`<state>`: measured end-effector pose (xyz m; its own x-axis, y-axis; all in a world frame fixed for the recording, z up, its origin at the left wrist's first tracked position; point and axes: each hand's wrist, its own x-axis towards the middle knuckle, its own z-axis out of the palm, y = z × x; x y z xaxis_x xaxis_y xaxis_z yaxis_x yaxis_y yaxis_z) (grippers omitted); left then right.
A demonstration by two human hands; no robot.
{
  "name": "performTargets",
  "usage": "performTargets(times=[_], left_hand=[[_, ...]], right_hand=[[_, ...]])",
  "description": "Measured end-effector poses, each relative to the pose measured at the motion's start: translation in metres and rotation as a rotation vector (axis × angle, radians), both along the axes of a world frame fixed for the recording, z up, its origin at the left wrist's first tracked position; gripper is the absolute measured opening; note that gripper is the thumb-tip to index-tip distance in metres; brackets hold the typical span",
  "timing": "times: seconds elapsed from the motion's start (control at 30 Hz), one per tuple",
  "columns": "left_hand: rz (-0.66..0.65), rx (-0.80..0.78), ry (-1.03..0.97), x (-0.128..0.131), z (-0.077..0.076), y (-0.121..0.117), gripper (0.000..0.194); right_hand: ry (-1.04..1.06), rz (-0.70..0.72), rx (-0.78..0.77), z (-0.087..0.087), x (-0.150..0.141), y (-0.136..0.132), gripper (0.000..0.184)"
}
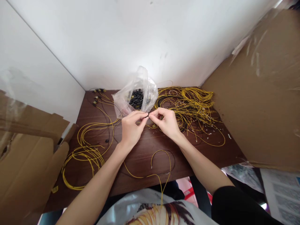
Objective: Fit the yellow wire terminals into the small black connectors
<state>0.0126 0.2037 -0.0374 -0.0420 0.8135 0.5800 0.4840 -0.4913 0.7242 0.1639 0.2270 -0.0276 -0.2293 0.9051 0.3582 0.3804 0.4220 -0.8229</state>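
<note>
As both hands pinch a black piece, yellow cables alongside, bag behind

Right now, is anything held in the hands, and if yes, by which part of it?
The left hand and right hand pinch a small black piece between their fingertips; which part of it each grips is too small to tell.

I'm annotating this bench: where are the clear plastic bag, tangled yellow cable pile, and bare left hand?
Clear plastic bag (121, 101): head view, its left wall.
Tangled yellow cable pile (192, 105): head view, middle of heap.
Bare left hand (128, 127): head view, back of hand.
</note>
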Motion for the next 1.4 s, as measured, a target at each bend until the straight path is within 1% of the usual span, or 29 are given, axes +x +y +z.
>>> performTargets(times=[0.13,0.2,0.3,0.43,0.57,0.67,0.83,1.07,1.4], left_hand=[[0.003,0.001,-0.004,-0.0001,0.0007,-0.0002,0.009],[0.002,0.002,-0.002,-0.0001,0.0013,-0.0002,0.009],[0.0,-0.001,-0.023,0.0,0.0026,-0.0001,0.009],[0.013,-0.016,-0.066,0.0005,0.0044,-0.0002,0.008],[0.02,-0.04,-0.09,0.0005,0.0039,-0.0003,0.009],[0.025,-0.059,-0.104,0.0002,0.0024,-0.0002,0.009],[0.037,-0.064,-0.094,-0.0004,0.0015,0.0,0.01],[0.008,-0.049,-0.082,-0.0016,0.0018,0.0014,0.011],[-0.034,-0.056,-0.091,-0.0013,0.0007,0.0015,0.011]], right_hand=[[0.031,-0.004,-0.031,-0.0021,0.0001,0.0011,0.012],[0.072,-0.01,-0.072,-0.0028,-0.0002,0.0018,0.012],[0.186,0.005,-0.17,-0.0032,-0.0009,0.0033,0.013],[0.337,0.061,-0.311,-0.0005,-0.0019,0.0049,0.02],[0.383,0.083,-0.412,0.0041,-0.0027,0.0042,0.026],[0.361,0.07,-0.409,0.005,-0.0027,0.0037,0.023],[0.311,0.035,-0.362,0.0024,-0.0019,0.0047,0.017],[0.173,0.034,-0.246,0.0026,0.0005,0.0042,0.014],[0.151,0.028,-0.2,0.0004,-0.0011,0.0042,0.012]])
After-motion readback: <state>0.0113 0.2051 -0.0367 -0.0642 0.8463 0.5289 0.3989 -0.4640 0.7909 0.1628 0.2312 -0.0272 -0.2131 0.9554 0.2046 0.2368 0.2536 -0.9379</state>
